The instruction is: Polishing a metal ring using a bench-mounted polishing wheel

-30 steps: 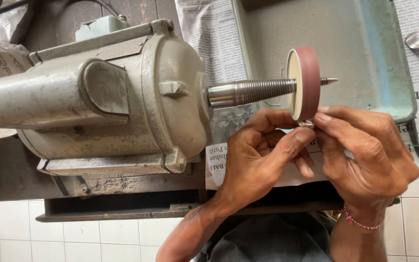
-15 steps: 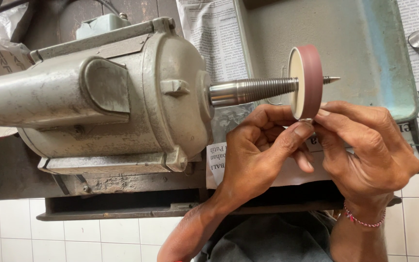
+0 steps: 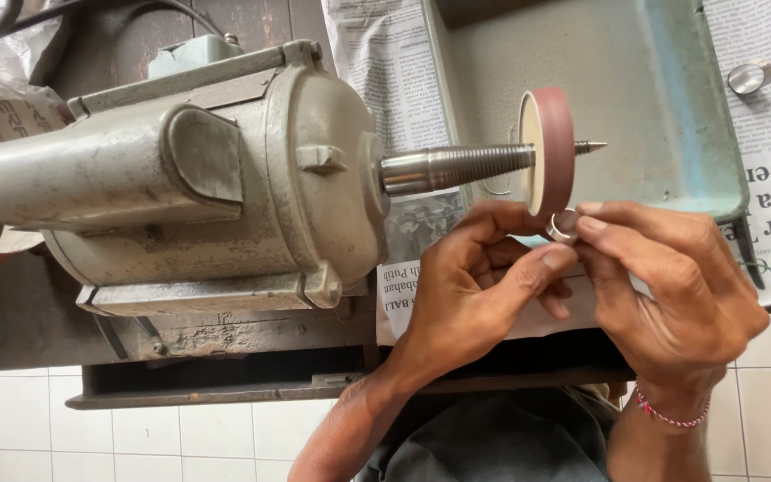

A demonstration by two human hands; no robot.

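Note:
A small silver ring (image 3: 564, 225) is pinched between the fingertips of my left hand (image 3: 475, 281) and my right hand (image 3: 671, 286). It sits just below the edge of a reddish sanding wheel (image 3: 553, 147) with a cream face. The wheel is mounted on a threaded tapered spindle (image 3: 457, 167) that ends in a point. The spindle comes out of a big grey bench motor (image 3: 189, 170) on the left. Both hands close tightly around the ring, thumbs and forefingers meeting under the wheel.
A worn green-grey metal tray (image 3: 653, 107) lies behind the wheel. Newspaper sheets (image 3: 377, 62) cover the bench, and a second silver ring (image 3: 751, 78) rests on paper at the upper right. White floor tiles (image 3: 91, 437) show below the bench edge.
The hands have lowered the ring slightly from the wheel's rim, so it now shows between the fingertips. The motor and the wheel stay in place.

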